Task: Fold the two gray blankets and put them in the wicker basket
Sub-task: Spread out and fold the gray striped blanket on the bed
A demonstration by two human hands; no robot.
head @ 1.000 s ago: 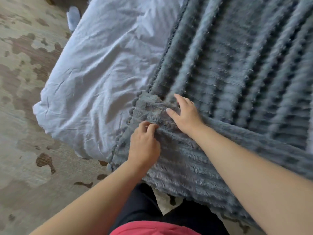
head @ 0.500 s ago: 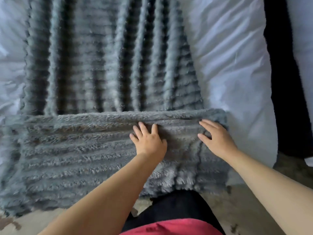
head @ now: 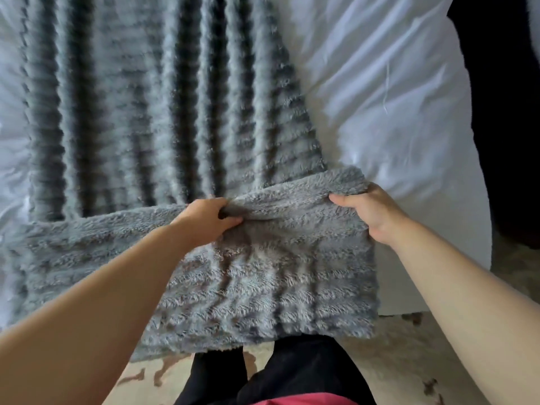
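Gray plush, ribbed in soft ridges, covers most of the view: one blanket point(head: 163, 118) lies spread on a white sheet point(head: 388, 92), its ridges running away from the person. The blanket's near end is turned back over itself into a fuzzy band that crosses the blanket from side to side and hangs over the sheet's near edge, down toward the person's legs.

Both hands grip the far edge of that band. The left hand point(head: 204, 220) is closed on the blanket near the middle of the band's edge, fingers curled over the top and thumb tucked beneath, so a small pucker of pile bunches at the grip. The right hand point(head: 368, 211) is clamped on the blanket's right corner, fingers wrapped over the edge and lifting it a little off the layer below, so the corner stands up as a rounded hump. Between the two hands the edge sags slightly and the pile is creased.

To the left of the left hand the band lies flat on the blanket, reaching toward the sheet's left side. Right of the blanket the sheet is bare and wrinkled, ending at a dark gap point(head: 508, 127). Below the blanket's hanging end, a beige patterned rug point(head: 403, 369) shows, with dark trousers point(head: 292, 372) and a strip of red cloth point(head: 304, 401) at the bottom edge.
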